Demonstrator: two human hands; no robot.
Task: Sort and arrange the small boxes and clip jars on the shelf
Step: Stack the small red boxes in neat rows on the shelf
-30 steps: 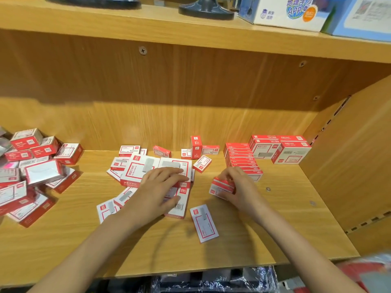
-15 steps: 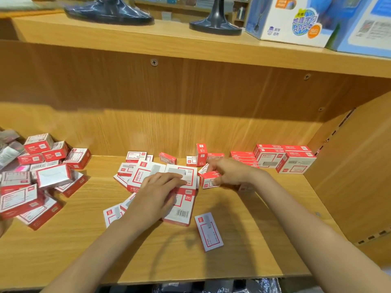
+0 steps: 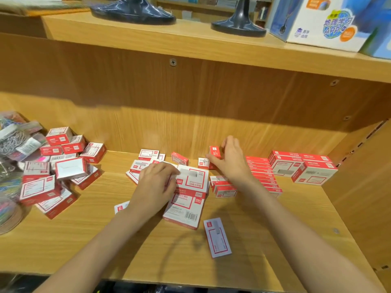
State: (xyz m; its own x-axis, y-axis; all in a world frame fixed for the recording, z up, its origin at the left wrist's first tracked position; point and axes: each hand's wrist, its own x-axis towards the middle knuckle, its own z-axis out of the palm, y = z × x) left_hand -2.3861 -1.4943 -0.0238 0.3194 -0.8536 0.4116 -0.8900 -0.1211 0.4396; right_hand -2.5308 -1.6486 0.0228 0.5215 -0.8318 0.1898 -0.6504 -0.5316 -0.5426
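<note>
Small red-and-white boxes lie scattered on the wooden shelf (image 3: 84, 240). My left hand (image 3: 155, 183) rests flat on a spread of larger flat white-and-red boxes (image 3: 186, 206) in the middle, gripping nothing. My right hand (image 3: 231, 160) is at the back, with thumb and fingers around an upright small red box (image 3: 214, 152). Two small boxes (image 3: 223, 186) lie stacked just in front of that hand. A neat row of red boxes (image 3: 262, 173) stands to its right, beside bigger boxes (image 3: 313, 172). Clip jars (image 3: 12, 140) sit at the far left.
A loose pile of boxes (image 3: 63, 166) fills the left side. One flat box (image 3: 218, 237) lies alone near the front edge. The shelf's side wall (image 3: 370, 176) closes the right. Above, an upper shelf carries dark stands (image 3: 133, 9) and a blue-white carton (image 3: 317, 22).
My right hand carried a small box from the front toward the middle, left it by the flat boxes, then reached back to the upright box. My left hand stayed on the flat boxes.
</note>
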